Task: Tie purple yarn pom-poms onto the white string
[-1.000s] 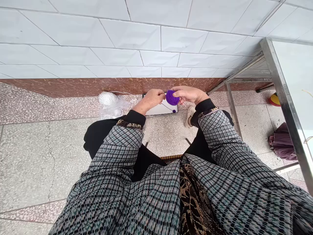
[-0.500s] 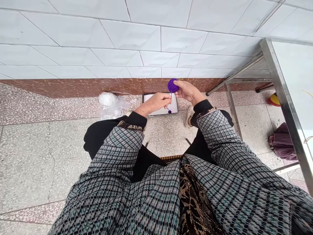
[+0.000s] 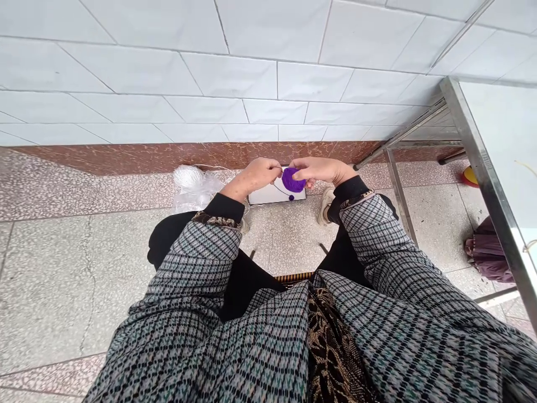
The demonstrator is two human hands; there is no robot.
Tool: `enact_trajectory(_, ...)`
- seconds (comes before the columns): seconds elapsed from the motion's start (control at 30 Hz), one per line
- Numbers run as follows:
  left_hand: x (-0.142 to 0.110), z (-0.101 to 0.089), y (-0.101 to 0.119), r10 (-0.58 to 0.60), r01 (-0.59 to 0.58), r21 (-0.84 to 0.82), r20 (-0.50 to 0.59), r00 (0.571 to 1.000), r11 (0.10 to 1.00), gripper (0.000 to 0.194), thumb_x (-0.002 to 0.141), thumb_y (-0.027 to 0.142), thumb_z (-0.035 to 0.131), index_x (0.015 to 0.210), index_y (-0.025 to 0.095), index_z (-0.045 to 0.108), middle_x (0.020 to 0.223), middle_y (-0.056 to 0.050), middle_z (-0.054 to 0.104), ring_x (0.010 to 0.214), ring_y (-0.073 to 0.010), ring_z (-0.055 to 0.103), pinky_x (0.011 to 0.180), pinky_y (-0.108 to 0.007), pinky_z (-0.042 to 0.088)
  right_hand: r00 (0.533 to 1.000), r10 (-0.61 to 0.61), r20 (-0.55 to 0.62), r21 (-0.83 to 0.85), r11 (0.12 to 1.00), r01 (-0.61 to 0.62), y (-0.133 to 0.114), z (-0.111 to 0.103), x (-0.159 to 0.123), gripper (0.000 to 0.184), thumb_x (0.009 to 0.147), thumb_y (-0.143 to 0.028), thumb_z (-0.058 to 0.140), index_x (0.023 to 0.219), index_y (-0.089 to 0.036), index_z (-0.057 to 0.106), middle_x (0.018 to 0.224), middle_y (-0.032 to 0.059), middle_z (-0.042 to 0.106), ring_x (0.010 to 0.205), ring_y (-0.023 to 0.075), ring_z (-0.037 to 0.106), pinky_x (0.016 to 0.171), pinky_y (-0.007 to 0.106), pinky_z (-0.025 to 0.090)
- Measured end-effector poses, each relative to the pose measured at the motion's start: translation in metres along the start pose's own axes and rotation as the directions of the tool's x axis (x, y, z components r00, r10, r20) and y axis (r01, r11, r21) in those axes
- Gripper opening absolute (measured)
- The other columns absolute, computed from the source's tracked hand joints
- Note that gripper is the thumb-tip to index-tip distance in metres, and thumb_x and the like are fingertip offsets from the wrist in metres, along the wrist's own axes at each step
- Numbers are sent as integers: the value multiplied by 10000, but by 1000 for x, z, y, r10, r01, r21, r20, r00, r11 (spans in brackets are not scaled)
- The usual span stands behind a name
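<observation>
A purple ball of yarn (image 3: 294, 180) is gripped by my right hand (image 3: 321, 170), thumb across its near side. Just to its left, my left hand (image 3: 260, 174) pinches the purple strand close to the ball. From the pinch the strand runs down to a small purple clump (image 3: 291, 197). That clump lies over the white bottom of a shallow, dark-rimmed tray (image 3: 268, 194) on the floor. Both hands hover above this tray, and part of it is hidden behind them.
White yarn (image 3: 188, 178) sits beside a clear plastic bag (image 3: 197, 197) on the floor at left. A metal-framed table (image 3: 482, 151) stands at right, with dark purple cloth (image 3: 490, 249) and a red-and-yellow object (image 3: 470, 176) beyond its leg. Ahead is a tiled wall (image 3: 235, 73).
Half a second ago the ball was raised toward the wall with the left hand below it. Now the ball is lower and the left hand is at its left. The view has tilted slightly upward.
</observation>
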State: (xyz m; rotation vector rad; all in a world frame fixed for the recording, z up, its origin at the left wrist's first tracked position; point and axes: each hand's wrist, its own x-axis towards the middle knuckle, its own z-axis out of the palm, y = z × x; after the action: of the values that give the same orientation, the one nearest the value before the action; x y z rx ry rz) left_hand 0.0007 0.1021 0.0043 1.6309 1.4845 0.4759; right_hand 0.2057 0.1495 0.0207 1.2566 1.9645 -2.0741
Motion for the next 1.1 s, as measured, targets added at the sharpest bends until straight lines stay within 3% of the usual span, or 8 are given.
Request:
enact_trajectory(0.13,-1,-13,6,21,-22,-35,-31,999,999,199,784,146,539,607,195,617,582,-5,613,602,-150,558,637,-277,396,975,96,-199,-224,965,-140,-3,1,13,220,860,-164,788,948,-172,587,642,0,618,473,119,541,396,210,401)
enact_trajectory(0.3,3,-12,14,83,-86,-141,-28,996,986,199,814,129,510,646,203,586,578,4,588,594,-141,566,674,-277,445,857,82,-508,205,978,28,-16,-1,30,143,984,-196,689,951,-172,552,692,-2,627,499,95,536,478,207,497)
enact_trajectory(0.43,8,-7,15,140,-135,-157,21,990,978,205,834,131,514,654,203,581,603,4,589,607,-137,569,677,-276,451,878,80,-472,544,810,219,-28,-7,30,166,1067,-253,598,938,-165,541,711,-5,637,495,70,537,504,177,514)
enact_trajectory(0.57,17,-8,9,106,-94,-128,82,991,987,207,847,139,529,655,192,584,587,17,579,583,-125,554,682,-271,442,940,-77,-332,607,746,275,-23,-19,31,278,1015,-384,697,936,-183,522,674,-28,615,493,67,530,478,158,484)
enact_trajectory(0.7,23,-13,1,64,-53,-117,92,994,992,210,860,133,528,664,189,579,563,25,559,567,-124,531,669,-273,414,962,-250,-113,514,814,272,-10,-31,32,345,963,-454,745,938,-178,540,616,-47,581,480,68,529,488,171,486)
enact_trajectory(0.83,26,-19,-7,25,-19,-83,76,997,996,222,867,167,534,653,189,587,562,20,565,574,-132,512,659,-283,389,983,-178,37,278,947,161,-12,-29,23,210,962,-313,721,1024,-164,587,700,-13,658,510,83,582,501,184,515)
enact_trajectory(1.0,25,-21,-13,56,-47,-83,103,993,995,211,817,139,518,624,186,590,605,7,604,632,-138,560,681,-278,401,997,77,-23,-204,976,-80,-22,-17,18,173,905,-142,741,1018,-149,610,712,-4,634,510,97,577,451,186,477)
enact_trajectory(1.1,22,-19,-10,55,-39,-147,109,992,988,217,827,111,502,644,186,592,586,15,591,623,-132,579,715,-273,435,973,131,-192,-221,960,-173,-20,-13,26,200,943,-191,726,1089,-151,595,728,5,626,498,108,559,437,207,475)
